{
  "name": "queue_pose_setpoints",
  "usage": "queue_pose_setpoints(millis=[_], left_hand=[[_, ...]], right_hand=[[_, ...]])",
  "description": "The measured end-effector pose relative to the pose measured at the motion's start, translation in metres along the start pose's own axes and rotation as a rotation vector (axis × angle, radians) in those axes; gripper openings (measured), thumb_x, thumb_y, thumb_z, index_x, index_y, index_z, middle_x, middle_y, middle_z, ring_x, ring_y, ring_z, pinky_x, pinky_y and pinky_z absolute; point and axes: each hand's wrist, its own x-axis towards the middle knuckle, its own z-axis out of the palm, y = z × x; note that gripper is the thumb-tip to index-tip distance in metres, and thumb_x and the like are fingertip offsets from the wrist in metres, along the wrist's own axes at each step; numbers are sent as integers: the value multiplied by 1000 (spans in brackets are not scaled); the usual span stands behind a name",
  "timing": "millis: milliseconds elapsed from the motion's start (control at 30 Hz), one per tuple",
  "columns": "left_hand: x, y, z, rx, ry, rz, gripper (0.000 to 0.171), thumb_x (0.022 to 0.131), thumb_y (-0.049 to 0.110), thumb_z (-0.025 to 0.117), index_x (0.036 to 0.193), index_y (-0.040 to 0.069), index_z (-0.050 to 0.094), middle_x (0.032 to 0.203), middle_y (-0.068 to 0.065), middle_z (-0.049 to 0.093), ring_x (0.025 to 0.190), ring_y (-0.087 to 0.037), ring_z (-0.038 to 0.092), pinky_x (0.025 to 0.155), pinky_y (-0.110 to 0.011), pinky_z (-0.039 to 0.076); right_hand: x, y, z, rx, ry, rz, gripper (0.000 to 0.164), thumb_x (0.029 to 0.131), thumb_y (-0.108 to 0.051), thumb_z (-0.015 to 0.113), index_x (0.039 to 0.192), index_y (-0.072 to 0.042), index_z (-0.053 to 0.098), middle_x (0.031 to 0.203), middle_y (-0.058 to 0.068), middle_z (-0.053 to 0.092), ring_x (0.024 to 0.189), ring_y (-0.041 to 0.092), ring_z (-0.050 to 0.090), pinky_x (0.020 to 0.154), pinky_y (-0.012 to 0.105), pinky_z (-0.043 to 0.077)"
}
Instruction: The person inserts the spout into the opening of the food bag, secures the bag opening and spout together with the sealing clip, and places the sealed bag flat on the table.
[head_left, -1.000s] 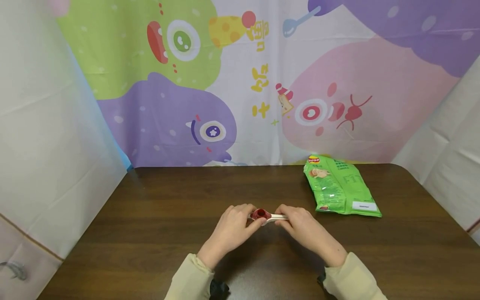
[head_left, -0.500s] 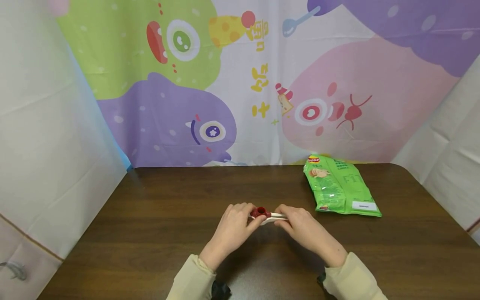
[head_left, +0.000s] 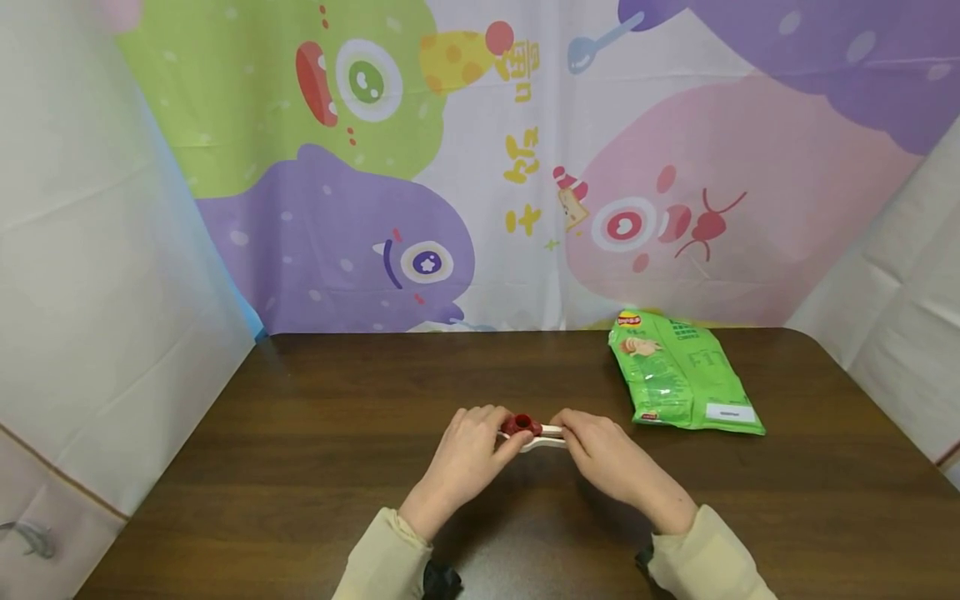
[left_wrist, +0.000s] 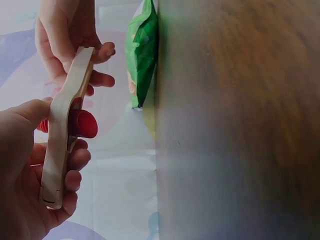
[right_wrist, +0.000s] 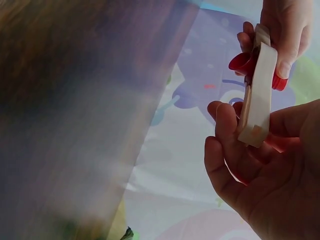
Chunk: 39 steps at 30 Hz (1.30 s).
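A cream-white bag clip (head_left: 544, 443) with a red pour spout (head_left: 522, 423) is held over the table between both hands. My left hand (head_left: 467, 460) grips the spout end, its thumb lying along the near side and its fingers curled behind, as the left wrist view shows of the clip (left_wrist: 59, 120). My right hand (head_left: 617, 457) pinches the other end between thumb and fingers. Two long bars show, a little apart at the right hand's end. In the right wrist view the red spout (right_wrist: 242, 63) juts from one side of the clip (right_wrist: 261, 95).
A green snack bag (head_left: 682, 373) lies at the back right of the brown wooden table (head_left: 360, 392). Behind the table hangs a cartoon-printed curtain (head_left: 517, 275). White cloth walls (head_left: 97, 233) stand at both sides.
The bars of the clip have spread slightly, and the spout has tipped up a little. My right thumb has shifted onto the upper bar; the left hand has barely moved.
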Motion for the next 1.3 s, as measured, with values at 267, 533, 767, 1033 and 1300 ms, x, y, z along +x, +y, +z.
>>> queue_pose_setpoints(millis=[267, 533, 767, 1033, 1300], left_hand=[[1, 0, 1, 9, 7, 3, 28, 86, 43, 56, 79, 16, 59, 69, 9, 52, 65, -9, 49, 64, -25, 36], [0, 0, 1, -7, 12, 11, 27, 87, 41, 57, 85, 15, 62, 73, 7, 56, 68, -10, 53, 67, -27, 39], [0, -1, 1, -67, -8, 2, 27, 87, 39, 57, 97, 15, 64, 84, 5, 62, 73, -9, 57, 70, -28, 43], [0, 1, -2, -95, -22, 12, 24, 87, 35, 59, 101, 15, 62, 88, 4, 61, 73, -10, 58, 69, -28, 46], [0, 0, -2, -108, -52, 24, 20, 86, 33, 61, 97, 17, 60, 88, 5, 59, 73, -9, 58, 67, -28, 47]], right_hand=[[0, 1, -2, 31, 17, -13, 13, 91, -10, 49, 91, -16, 61, 72, -8, 53, 58, 4, 43, 54, 20, 38], [0, 0, -5, 90, 0, 4, 14, 92, -11, 49, 92, -16, 61, 69, -5, 56, 51, 0, 46, 50, 20, 40], [-1, 0, -5, 123, 6, -4, 14, 93, -12, 49, 93, -14, 63, 67, -3, 57, 48, -1, 47, 47, 20, 40], [-1, -1, -4, 118, 16, -1, 14, 93, -10, 50, 97, -11, 63, 69, -6, 56, 44, -1, 45, 46, 20, 40], [-1, -2, -2, 115, 19, -1, 13, 92, -9, 51, 97, -9, 64, 68, -3, 56, 41, -1, 44, 47, 19, 40]])
